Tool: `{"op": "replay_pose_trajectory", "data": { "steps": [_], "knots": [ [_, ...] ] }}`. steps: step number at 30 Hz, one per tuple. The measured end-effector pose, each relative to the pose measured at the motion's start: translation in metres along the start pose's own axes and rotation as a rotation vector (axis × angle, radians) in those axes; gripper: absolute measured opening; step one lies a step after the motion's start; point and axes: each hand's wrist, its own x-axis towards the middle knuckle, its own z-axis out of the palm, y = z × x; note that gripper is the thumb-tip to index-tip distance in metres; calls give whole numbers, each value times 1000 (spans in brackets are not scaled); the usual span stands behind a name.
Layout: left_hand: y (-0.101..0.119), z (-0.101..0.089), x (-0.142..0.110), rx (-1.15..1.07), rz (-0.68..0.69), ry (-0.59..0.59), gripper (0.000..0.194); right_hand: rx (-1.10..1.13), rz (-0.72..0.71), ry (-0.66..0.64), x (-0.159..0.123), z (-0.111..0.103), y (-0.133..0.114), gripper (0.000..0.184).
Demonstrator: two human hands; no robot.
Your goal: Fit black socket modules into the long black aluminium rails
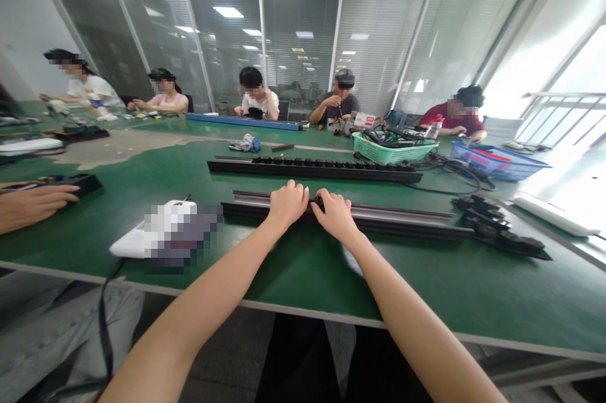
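A long dark metal rail (402, 218) lies across the green table (303, 276) in front of me. My left hand (286, 203) and my right hand (337, 213) rest side by side on the middle of the rail, fingers curled over its far edge. Between the two hands a small black part (317, 203) sits on the rail, touched by the fingertips. Behind it lies a second rail (312, 169) with several black sockets fitted along it.
Loose black sockets (497, 226) lie at the right end. A green basket (392, 149) and a blue tray (497, 160) stand further back. A white device (142, 239) lies left. A neighbour's hand (33, 204) rests at the left. Several people sit along the far side.
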Motion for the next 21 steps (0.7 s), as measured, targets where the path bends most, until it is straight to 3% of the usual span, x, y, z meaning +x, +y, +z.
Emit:
{"op": "replay_pose_trajectory", "data": {
  "steps": [21],
  "knots": [
    [-3, 0, 4, 25, -5, -23, 47, 91, 54, 4, 1, -4, 3, 28]
  ]
}}
